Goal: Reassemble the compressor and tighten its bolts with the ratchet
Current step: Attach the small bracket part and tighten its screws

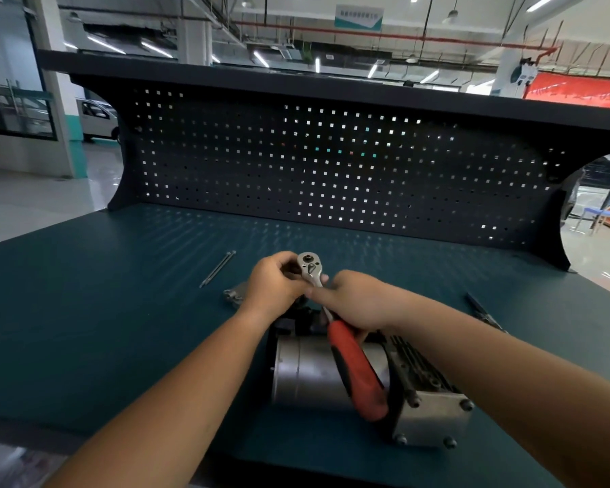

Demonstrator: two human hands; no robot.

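Observation:
The compressor (307, 375) lies on its side on the green bench, a silver cylinder with a finned head and bolted end plate at its right. Above it I hold the ratchet (358, 368), its red handle slanting down toward me and its chrome head (309, 264) raised. My right hand (356, 304) grips the chrome shank just above the red handle. My left hand (279, 283) has its fingers curled around the ratchet's head from the left. Two long bolts (217, 267) lie side by side on the bench to the left.
A small grey metal part (235, 294) lies just left of my left wrist. A dark hand tool (481, 309) rests on the bench at the right. A black pegboard back wall (331, 170) closes off the bench behind.

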